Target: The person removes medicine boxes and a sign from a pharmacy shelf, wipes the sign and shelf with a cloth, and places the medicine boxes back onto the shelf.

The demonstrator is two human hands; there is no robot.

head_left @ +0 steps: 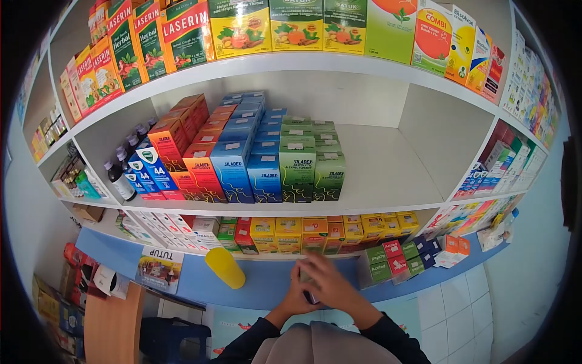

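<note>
My left hand (295,298) and my right hand (333,288) are together above the front edge of the blue counter (267,276). Between them is a small box-like thing (310,297), mostly covered by my fingers; its kind cannot be made out. The left hand closes round it from below and the side, while the fingers of the right hand curl over its top. To the left, a yellow cylinder (225,268) rests on the counter. Right of my hands sit green and red Actifed boxes (391,261).
Siladex boxes (233,167) in orange, blue and green fill the left of the middle shelf, beside dark bottles (120,181). Yellow boxes (288,233) line the low shelf. Laserin boxes (185,33) stand on the upper shelf. A TUTUP sign (159,269) lies at left, near a blue chair (176,340).
</note>
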